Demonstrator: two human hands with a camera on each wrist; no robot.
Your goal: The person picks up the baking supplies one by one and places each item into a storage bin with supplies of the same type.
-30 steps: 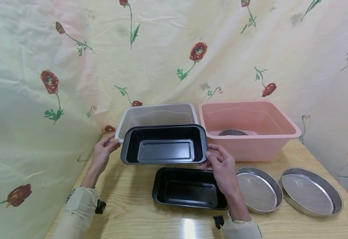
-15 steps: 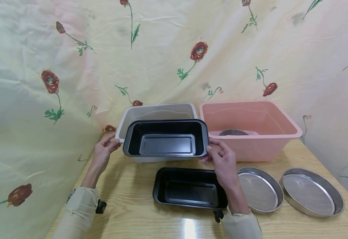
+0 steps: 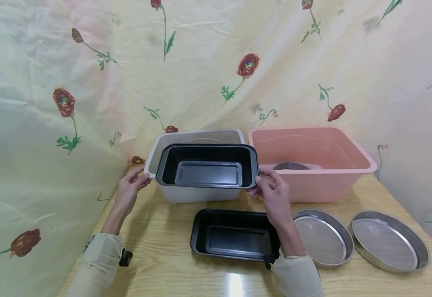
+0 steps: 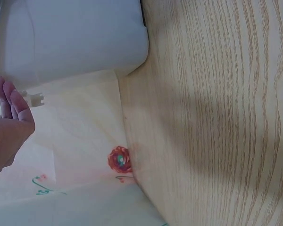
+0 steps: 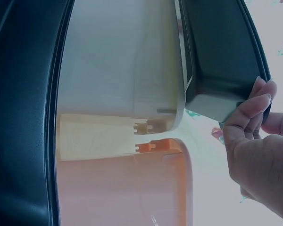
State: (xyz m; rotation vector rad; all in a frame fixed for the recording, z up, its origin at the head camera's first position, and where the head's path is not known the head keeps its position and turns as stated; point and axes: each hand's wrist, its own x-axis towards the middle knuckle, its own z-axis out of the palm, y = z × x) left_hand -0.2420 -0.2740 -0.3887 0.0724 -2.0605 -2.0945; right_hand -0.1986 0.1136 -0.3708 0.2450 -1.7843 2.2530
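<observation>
My right hand [image 3: 275,194] pinches the right end of a black loaf pan [image 3: 208,173], thumb on top of the rim and fingers underneath. The pan hangs over the front of a white plastic bin [image 3: 201,195], overlapping its opening in the head view. In the right wrist view, the pan's dark outer side [image 5: 221,56] rises beside the bin's rim. My left hand [image 3: 129,189] grips the left front corner of the white bin by its rim; the left wrist view shows the fingers [image 4: 20,106] curled at that edge. A second black loaf pan [image 3: 236,239] lies on the table.
A pink plastic bin [image 3: 312,185] stands right of the white one, with a round metal pan [image 3: 291,166] inside. Two round metal pans [image 3: 323,239] sit on the wooden table [image 3: 164,264] at the right. A flowered cloth [image 3: 201,82] hangs behind and at both sides.
The held loaf pan has risen and moved away from me, from in front of the white bin to over it. My right hand moved with it; the left hand kept its place.
</observation>
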